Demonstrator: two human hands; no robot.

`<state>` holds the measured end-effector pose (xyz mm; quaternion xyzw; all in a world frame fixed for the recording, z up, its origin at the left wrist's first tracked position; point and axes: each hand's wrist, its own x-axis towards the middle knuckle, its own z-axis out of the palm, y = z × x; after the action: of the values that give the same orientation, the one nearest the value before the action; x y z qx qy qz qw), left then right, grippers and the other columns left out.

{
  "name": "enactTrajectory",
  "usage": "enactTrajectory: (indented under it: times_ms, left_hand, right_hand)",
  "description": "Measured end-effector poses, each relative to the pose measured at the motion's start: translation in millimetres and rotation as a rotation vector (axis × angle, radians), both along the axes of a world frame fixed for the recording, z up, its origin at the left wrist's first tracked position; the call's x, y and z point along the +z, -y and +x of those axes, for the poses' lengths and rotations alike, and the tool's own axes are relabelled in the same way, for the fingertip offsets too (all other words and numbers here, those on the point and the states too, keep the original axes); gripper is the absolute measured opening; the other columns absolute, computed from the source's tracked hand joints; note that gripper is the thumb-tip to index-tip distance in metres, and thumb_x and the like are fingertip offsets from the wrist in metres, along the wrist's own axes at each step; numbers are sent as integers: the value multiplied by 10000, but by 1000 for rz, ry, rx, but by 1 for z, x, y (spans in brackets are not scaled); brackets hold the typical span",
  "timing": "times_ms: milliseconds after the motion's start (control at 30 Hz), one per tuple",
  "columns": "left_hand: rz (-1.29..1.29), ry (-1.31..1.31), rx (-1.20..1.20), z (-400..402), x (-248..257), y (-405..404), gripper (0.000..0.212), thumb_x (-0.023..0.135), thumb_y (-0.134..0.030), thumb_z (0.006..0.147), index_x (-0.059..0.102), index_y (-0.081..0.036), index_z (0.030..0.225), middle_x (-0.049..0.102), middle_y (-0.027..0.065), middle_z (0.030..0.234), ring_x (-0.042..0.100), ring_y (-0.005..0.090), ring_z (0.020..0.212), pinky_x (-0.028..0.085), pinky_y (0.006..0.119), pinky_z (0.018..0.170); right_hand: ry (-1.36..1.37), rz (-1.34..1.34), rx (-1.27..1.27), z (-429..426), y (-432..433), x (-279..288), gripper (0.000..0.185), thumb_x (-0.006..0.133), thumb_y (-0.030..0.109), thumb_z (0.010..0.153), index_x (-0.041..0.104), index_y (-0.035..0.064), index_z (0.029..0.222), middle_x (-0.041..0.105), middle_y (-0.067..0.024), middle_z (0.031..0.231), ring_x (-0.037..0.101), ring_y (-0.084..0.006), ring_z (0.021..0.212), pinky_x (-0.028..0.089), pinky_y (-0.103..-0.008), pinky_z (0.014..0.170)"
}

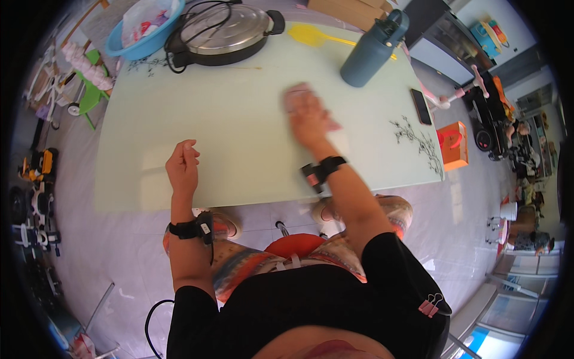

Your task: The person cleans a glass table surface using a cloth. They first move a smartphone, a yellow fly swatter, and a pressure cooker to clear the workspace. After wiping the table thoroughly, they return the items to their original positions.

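Note:
My right hand (309, 121) presses a pink cloth (297, 92) flat on the pale glass tabletop (242, 157), a bit right of its middle; hand and cloth are blurred. The cloth shows beyond the fingertips and beside the palm. My left hand (183, 167) is above the front left part of the table with its fingers curled, and no object shows in it. Each wrist wears a black strap with a small device. A blue-grey bottle (368, 54) stands beyond the right hand, and a phone (420, 107) lies near the right edge.
Along the far side are an electric pan with a lid (226, 33) and its black cord, a light blue basin (152, 47) holding a plastic bag, a yellow fly swatter (309, 35) and a cardboard box (345, 12). An orange bag (455, 146) stands right of the table.

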<state>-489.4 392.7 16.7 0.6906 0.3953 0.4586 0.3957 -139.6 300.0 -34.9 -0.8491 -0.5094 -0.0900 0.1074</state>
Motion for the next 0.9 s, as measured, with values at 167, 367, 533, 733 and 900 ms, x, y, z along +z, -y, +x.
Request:
enactTrajectory:
  times_ms: [167,367,533,733,900]
  left_hand:
    - [45,-12,51,-6,-2,-3,254,524,-209,1052,687,-16,1072,629,20,703,537,72,585,457,242,565]
    - [6,67,129,-18,6,-4,249,520,-199,1045,690,-17,1055,652,32,689,583,75,600,474,242,570]
    - [58,52,119,-18,1,5,160,568,-156,1009,686,-49,1015,648,68,689,599,122,569,484,283,552]
    - [263,-136,-50,13,9,21,111,608,-127,966,693,-58,983,676,98,782,606,264,601,518,343,586]
    - [502,-108,-123,29,5,42,115,652,-110,912,687,-77,1016,680,85,833,634,280,677,527,379,620]
  right_hand:
    - [-126,133,570,-198,-32,9,528,577,362,937,529,173,1428,395,-149,1555,281,-414,1455,234,-688,1109]
    - [-204,69,824,-211,46,37,545,610,328,919,520,208,1443,397,-119,1561,305,-355,1464,247,-642,1125]
    - [-306,-23,497,-97,117,55,598,579,190,913,452,165,1497,324,-173,1602,299,-409,1466,232,-576,1161]
    - [-91,-103,-277,110,160,4,629,480,395,994,297,280,1585,201,-98,1668,241,-402,1486,243,-673,1109]
    - [-23,-134,-92,50,64,-8,607,473,377,1009,314,222,1575,230,-144,1646,251,-429,1469,299,-706,1064]
